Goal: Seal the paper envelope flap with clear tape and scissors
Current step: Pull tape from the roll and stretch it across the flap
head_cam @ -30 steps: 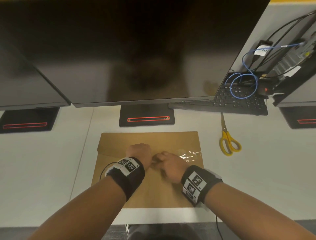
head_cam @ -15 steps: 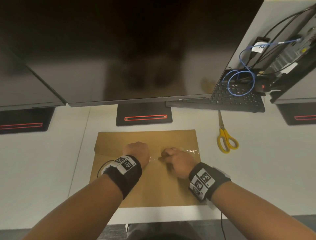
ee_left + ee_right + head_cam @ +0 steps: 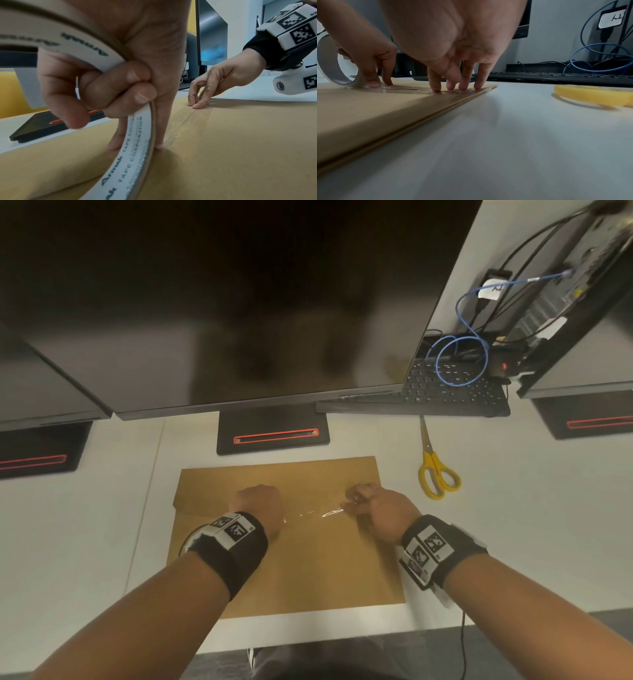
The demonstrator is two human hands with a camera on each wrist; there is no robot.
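A brown paper envelope [image 3: 291,563] lies flat on the white desk [image 3: 513,542], flap folded down. A strip of clear tape [image 3: 318,512] runs along the flap edge between my hands. My left hand [image 3: 258,503] grips the tape roll [image 3: 130,152] with curled fingers, two fingertips touching the envelope. The roll [image 3: 327,67] stands on edge at the strip's left end. My right hand [image 3: 375,506] presses the tape's right end with straight fingertips [image 3: 462,86] near the envelope's right edge. Yellow-handled scissors [image 3: 436,474] lie on the desk, right of the envelope.
Dark monitors [image 3: 239,302] hang over the back of the desk, their black bases [image 3: 272,436] just behind the envelope. A black keyboard [image 3: 445,395] and blue cable [image 3: 459,361] sit at the back right. The desk's front edge is close under my wrists.
My right hand has slid to the right along the flap, from beside the left hand to the envelope's right edge. The tape strip now lies flatter. The left hand stayed put.
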